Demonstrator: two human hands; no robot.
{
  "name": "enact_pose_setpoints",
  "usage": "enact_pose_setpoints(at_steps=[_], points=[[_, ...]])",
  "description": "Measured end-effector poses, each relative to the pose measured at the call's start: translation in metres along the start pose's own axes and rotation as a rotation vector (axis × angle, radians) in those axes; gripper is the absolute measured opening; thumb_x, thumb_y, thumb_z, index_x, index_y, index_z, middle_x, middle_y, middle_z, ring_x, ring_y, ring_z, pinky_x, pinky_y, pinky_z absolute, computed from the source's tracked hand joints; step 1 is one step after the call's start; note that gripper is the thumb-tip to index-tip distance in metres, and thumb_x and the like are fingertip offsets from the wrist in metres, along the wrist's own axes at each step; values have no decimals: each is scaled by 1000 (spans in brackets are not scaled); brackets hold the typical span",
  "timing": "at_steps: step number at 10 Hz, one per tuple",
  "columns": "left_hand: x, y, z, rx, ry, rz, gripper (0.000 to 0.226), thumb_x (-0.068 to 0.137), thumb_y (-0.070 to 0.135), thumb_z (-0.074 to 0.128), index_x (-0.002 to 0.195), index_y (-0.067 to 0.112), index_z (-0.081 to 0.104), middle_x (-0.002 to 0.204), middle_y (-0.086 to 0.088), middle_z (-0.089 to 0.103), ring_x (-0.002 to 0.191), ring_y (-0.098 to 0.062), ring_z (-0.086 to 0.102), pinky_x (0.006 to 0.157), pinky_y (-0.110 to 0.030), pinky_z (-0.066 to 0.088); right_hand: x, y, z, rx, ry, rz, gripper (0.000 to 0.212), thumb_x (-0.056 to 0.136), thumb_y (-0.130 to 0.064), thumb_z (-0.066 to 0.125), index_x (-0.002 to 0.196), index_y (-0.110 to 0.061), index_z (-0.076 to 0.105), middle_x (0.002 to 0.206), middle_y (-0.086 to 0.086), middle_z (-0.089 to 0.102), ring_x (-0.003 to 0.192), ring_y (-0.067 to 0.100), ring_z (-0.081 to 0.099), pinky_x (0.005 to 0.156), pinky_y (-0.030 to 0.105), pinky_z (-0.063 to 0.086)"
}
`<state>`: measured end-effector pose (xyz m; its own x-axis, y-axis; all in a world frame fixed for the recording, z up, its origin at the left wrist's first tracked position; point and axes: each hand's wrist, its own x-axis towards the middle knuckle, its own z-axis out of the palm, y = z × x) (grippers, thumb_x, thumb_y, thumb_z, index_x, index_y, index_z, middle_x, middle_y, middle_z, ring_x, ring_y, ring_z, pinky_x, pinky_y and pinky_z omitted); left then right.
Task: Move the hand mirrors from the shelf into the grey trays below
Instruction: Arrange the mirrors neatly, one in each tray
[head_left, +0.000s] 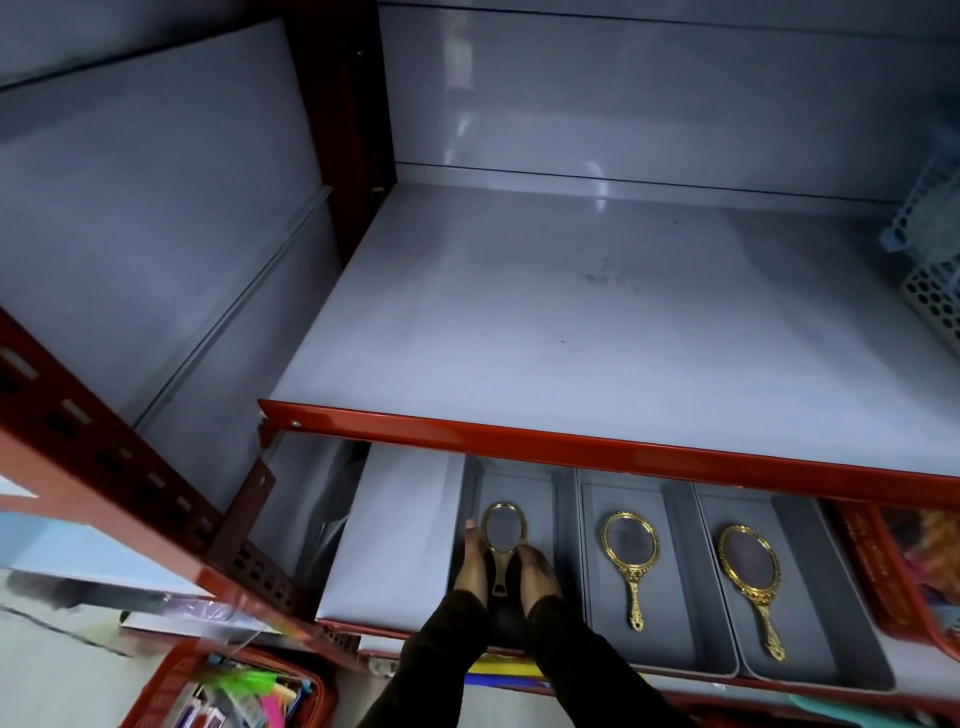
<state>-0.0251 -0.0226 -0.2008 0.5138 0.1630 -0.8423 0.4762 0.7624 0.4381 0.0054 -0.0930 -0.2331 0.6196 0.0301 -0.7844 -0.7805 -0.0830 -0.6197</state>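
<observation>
While both hands sit inside the leftmost grey tray (563, 525), risk centres on the release. Left hand (470, 564) curled against the left side of the gold mirror (503, 535), fingers (471, 526) reaching up along the rim; right hand (537, 564) closed in against the right side, at the junction of frame and handle. Mirror pinched between the two, handle pointing back toward the wrists, glass facing up. Cannot tell whether it already rests on the tray floor or hangs just above it.

Beyond the right hand: second tray (675, 525) with its own mirror (629, 564) lying flat, then third tray (810, 545) with another mirror (750, 587), handle angled. Above both hands: upper shelf (597, 322), bare across the visible part, so this looks like the last mirror to place.

Possible failures, judged from the present layout:
- Drop from height if the hands part before the mirror lies flat; glass could crack or the ornate frame chip on the hard tray floor.
- Uneven release, one hand opening first, tipping the mirror against the tray wall beside the left hand, leaving it propped instead of flat.
- Sleeve (441, 639) or wrist catching the handle end on withdrawal, dragging the mirror toward the tray's near edge.
- Knuckles striking the red shelf lip (597, 447) directly above if the hands lift instead of pulling straight back.

Red basket (208, 691) below the left forearm, well apart, no factor.
</observation>
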Motion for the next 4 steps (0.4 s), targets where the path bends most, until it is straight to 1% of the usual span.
enact_pose_setpoints(at_steps=[1,2,3,4], points=[[-9,-1,1,57,22,-13,74,91,61,36,112,-5,63,55,-12,68,70,-26,60,60,-32,46,-5,7,-2,20,5,8,33,93,-37,46,103,-10,62,102,18,66,98,32,62,99,47,48],[-7,-2,3,23,53,16,75,92,61,33,126,-1,57,64,-15,69,73,-26,61,61,-33,47,-13,0,-4,-2,2,0,28,95,-35,44,96,-12,61,92,15,65,95,30,61,99,45,48],[-30,-3,9,97,57,55,77,95,56,27,133,-7,49,103,-23,66,75,-26,56,67,-33,45,-19,-5,-14,1,-7,-2,24,96,-32,45,88,-13,58,83,9,61,93,28,57,99,43,44],[-43,-7,8,106,53,119,68,99,48,25,137,-5,43,134,-25,52,94,-33,57,80,-38,44,-15,-2,-19,10,6,-54,29,94,-36,49,93,-9,60,97,13,63,103,31,57,104,44,43]])
